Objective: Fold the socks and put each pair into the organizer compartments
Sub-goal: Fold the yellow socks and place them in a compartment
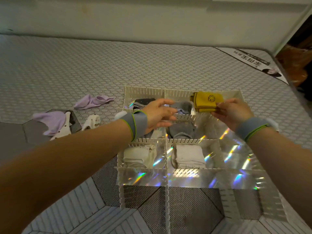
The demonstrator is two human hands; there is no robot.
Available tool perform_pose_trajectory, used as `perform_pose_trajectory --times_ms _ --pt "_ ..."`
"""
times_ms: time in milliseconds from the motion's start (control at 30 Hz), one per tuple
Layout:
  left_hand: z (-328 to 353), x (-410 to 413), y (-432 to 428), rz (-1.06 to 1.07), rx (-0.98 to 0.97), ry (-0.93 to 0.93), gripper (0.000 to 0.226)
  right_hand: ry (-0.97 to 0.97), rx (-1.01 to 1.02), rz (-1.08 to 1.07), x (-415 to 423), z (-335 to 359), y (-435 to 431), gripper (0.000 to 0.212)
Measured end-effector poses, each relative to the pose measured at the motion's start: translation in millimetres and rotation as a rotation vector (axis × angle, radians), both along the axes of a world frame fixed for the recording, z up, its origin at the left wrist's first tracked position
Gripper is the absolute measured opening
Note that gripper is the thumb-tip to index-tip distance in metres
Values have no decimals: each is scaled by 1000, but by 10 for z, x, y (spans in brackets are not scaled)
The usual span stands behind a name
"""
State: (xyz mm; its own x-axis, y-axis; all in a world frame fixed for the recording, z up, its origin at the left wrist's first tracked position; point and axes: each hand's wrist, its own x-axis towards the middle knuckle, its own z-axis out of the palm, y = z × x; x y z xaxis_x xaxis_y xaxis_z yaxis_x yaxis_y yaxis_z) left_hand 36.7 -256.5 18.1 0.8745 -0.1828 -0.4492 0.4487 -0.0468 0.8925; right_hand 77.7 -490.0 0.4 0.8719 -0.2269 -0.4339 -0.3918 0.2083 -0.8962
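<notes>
While the right hand point(231, 112) is pinching the folded yellow socks point(206, 101) over the one-o'clock compartment of the organizer point(168, 173), the left hand point(158, 114) is hovering released at twelve, likely to steady it.

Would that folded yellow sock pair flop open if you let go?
Likely light: the right hand holds the yellow pair by one edge alone. It juts out flat, so it may keep its fold, though soft layers could loosen.

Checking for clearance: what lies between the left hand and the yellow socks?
Head view: a folded grey sock pair, sitting in the organizer, lies between the left hand and yellow socks.
</notes>
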Motion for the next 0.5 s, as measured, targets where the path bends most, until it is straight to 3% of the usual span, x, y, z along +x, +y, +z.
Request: perform_pose_trajectory --times_ms 133,233,500 --pt "-107 51 142 10 -13 2 24 -10 -373 -80 284 -54 -311 32" --pt "-166 70 283 51 -25 11 20 58 -721 -68 464 -204 -489 20" --pt "-189 93 810 163 16 51 20 273 -1357 391 607 -246 -156 28"
